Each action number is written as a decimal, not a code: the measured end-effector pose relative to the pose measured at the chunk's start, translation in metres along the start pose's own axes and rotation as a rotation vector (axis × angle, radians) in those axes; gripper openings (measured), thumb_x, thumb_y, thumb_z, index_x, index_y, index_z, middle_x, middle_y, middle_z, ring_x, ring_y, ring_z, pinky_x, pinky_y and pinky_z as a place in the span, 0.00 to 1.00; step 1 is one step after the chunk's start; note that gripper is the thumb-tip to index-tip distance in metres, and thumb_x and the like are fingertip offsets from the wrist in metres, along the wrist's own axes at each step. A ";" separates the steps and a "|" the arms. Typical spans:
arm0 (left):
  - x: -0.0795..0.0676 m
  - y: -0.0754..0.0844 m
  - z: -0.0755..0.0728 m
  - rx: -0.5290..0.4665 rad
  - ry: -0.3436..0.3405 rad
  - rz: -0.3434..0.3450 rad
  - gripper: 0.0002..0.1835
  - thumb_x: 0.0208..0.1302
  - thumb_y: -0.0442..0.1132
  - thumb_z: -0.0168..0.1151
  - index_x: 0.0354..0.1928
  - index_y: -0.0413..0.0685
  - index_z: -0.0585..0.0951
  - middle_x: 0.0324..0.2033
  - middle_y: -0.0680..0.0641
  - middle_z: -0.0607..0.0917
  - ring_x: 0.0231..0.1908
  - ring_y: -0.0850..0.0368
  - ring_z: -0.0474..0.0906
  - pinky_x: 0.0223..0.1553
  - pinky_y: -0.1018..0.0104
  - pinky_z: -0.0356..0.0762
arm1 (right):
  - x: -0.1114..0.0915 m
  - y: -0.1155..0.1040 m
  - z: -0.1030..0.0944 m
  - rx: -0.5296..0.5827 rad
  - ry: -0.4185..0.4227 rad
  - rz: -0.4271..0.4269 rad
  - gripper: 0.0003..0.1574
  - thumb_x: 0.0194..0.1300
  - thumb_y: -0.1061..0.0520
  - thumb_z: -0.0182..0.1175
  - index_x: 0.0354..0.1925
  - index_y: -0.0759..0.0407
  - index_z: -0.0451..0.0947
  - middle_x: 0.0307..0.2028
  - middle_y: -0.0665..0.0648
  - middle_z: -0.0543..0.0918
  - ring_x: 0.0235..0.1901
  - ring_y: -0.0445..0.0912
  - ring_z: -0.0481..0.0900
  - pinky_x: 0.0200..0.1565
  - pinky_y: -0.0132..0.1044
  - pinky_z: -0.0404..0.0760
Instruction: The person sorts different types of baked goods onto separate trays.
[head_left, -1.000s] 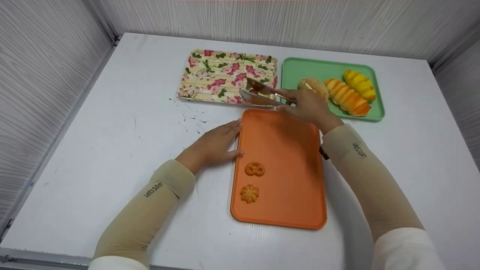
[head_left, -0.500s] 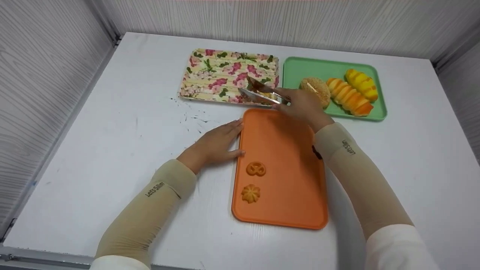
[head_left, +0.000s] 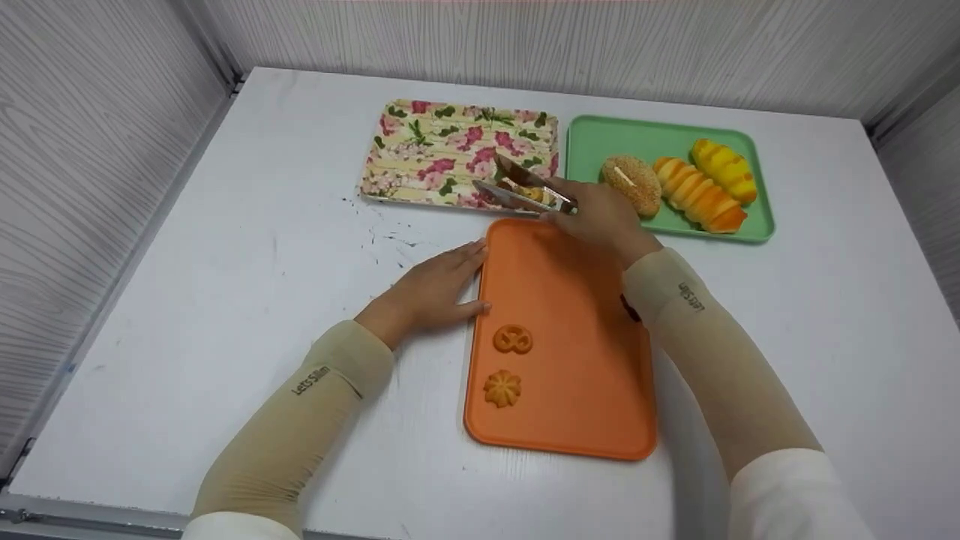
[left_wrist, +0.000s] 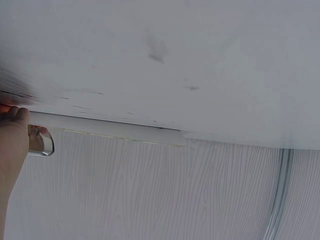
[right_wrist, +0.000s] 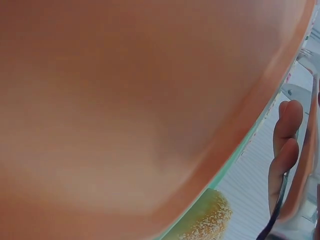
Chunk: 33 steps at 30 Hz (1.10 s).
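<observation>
My right hand (head_left: 604,217) grips metal tongs (head_left: 525,176), their arms spread apart above the near right corner of the floral tray (head_left: 431,154). Between and below those arms shows a small golden cookie (head_left: 532,193), mostly covered, so I cannot tell whether the tongs touch it. My left hand (head_left: 431,289) rests its extended fingers and thumb against the left rim of the orange tray (head_left: 577,352). On that tray lie a pretzel-shaped cookie (head_left: 513,340) and a flower-shaped cookie (head_left: 502,388). The right wrist view catches the fingers (right_wrist: 287,122) around the tongs.
Behind my right hand stands a green tray (head_left: 604,135) bearing a sesame bun (head_left: 632,185), a striped orange-brown bread (head_left: 697,195) and a yellow bread (head_left: 724,171). The trays lie on a white table (head_left: 225,225) with patterned panels at its back and sides.
My right hand and forearm have shifted slightly left, and the tongs' arms have spread a little wider. The left hand and the two cookies on the orange tray stay put.
</observation>
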<state>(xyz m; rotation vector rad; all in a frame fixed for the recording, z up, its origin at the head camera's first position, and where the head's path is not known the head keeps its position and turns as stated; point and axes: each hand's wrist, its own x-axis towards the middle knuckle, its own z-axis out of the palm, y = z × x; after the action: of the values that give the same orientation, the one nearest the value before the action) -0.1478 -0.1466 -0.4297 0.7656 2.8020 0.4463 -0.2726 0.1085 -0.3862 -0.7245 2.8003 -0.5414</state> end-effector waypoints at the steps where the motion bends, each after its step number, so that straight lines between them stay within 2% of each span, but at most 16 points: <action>1: 0.000 0.000 0.000 -0.001 0.001 0.001 0.45 0.67 0.64 0.47 0.75 0.43 0.49 0.74 0.48 0.47 0.72 0.54 0.44 0.69 0.60 0.45 | -0.001 0.001 0.000 0.018 -0.001 0.003 0.41 0.65 0.34 0.54 0.72 0.41 0.58 0.56 0.61 0.77 0.34 0.54 0.76 0.36 0.48 0.72; 4: 0.000 0.000 0.000 0.005 0.002 -0.003 0.45 0.67 0.64 0.47 0.75 0.43 0.49 0.74 0.48 0.47 0.72 0.54 0.44 0.69 0.60 0.45 | -0.002 0.002 -0.002 0.078 0.007 0.001 0.42 0.65 0.33 0.54 0.72 0.42 0.57 0.65 0.57 0.69 0.46 0.54 0.77 0.43 0.50 0.73; 8: 0.000 0.000 0.001 0.009 0.005 -0.005 0.45 0.66 0.64 0.48 0.75 0.43 0.49 0.74 0.48 0.48 0.71 0.54 0.44 0.69 0.60 0.45 | -0.007 0.002 -0.006 0.168 0.029 -0.028 0.43 0.64 0.33 0.53 0.72 0.42 0.56 0.60 0.55 0.74 0.51 0.52 0.76 0.48 0.50 0.73; 11: 0.001 0.000 0.001 0.010 0.009 0.000 0.45 0.67 0.64 0.47 0.74 0.42 0.49 0.74 0.48 0.48 0.71 0.54 0.44 0.69 0.61 0.45 | -0.012 0.003 -0.009 0.208 0.052 -0.067 0.42 0.65 0.34 0.53 0.73 0.42 0.56 0.51 0.57 0.79 0.44 0.50 0.77 0.45 0.49 0.73; 12: 0.001 0.000 0.001 0.010 0.010 0.001 0.45 0.67 0.64 0.47 0.74 0.43 0.49 0.74 0.48 0.47 0.71 0.54 0.44 0.69 0.61 0.45 | -0.014 0.003 -0.010 0.208 0.058 -0.083 0.42 0.65 0.34 0.53 0.73 0.42 0.55 0.51 0.57 0.79 0.42 0.50 0.77 0.43 0.49 0.73; 17: 0.001 -0.001 0.002 0.013 0.010 0.006 0.45 0.67 0.65 0.46 0.75 0.43 0.49 0.74 0.48 0.47 0.71 0.53 0.44 0.69 0.60 0.46 | -0.026 0.004 -0.011 0.142 0.086 -0.184 0.39 0.68 0.37 0.51 0.73 0.38 0.54 0.65 0.54 0.69 0.41 0.51 0.78 0.43 0.52 0.73; 19: 0.001 -0.002 0.003 0.014 0.014 0.008 0.45 0.67 0.65 0.46 0.75 0.42 0.49 0.74 0.48 0.47 0.71 0.53 0.45 0.69 0.59 0.46 | -0.032 0.005 -0.011 0.129 0.088 -0.189 0.38 0.68 0.36 0.51 0.73 0.34 0.53 0.67 0.53 0.67 0.42 0.51 0.79 0.46 0.53 0.74; 23: 0.002 -0.002 0.003 0.016 0.023 0.015 0.45 0.67 0.64 0.47 0.74 0.42 0.49 0.74 0.47 0.48 0.71 0.53 0.45 0.69 0.60 0.46 | -0.045 0.006 -0.010 0.161 0.065 -0.135 0.42 0.65 0.32 0.53 0.73 0.38 0.54 0.53 0.58 0.80 0.38 0.52 0.80 0.45 0.53 0.74; 26: 0.002 -0.002 0.003 0.018 0.025 0.018 0.45 0.67 0.64 0.47 0.74 0.41 0.50 0.74 0.46 0.48 0.71 0.52 0.46 0.69 0.60 0.47 | -0.056 0.007 -0.009 0.175 0.039 -0.121 0.45 0.64 0.32 0.54 0.73 0.44 0.56 0.43 0.60 0.83 0.32 0.51 0.79 0.39 0.50 0.75; 29: 0.001 -0.001 0.002 0.024 0.021 0.018 0.45 0.67 0.64 0.47 0.74 0.40 0.51 0.73 0.46 0.49 0.71 0.51 0.47 0.69 0.59 0.47 | -0.066 0.009 -0.008 0.167 0.014 -0.152 0.45 0.64 0.32 0.54 0.73 0.43 0.56 0.43 0.57 0.84 0.26 0.49 0.78 0.33 0.46 0.75; 33: 0.001 0.000 0.000 0.032 0.011 0.017 0.45 0.67 0.64 0.47 0.74 0.41 0.49 0.74 0.46 0.47 0.71 0.51 0.46 0.69 0.59 0.47 | -0.078 0.012 -0.006 0.167 -0.022 -0.200 0.44 0.64 0.34 0.55 0.73 0.42 0.56 0.41 0.53 0.84 0.24 0.45 0.77 0.31 0.43 0.75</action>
<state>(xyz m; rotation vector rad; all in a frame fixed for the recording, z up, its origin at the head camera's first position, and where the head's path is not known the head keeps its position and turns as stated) -0.1489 -0.1463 -0.4301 0.7970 2.8213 0.4104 -0.2117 0.1589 -0.3777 -0.9719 2.6375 -0.7861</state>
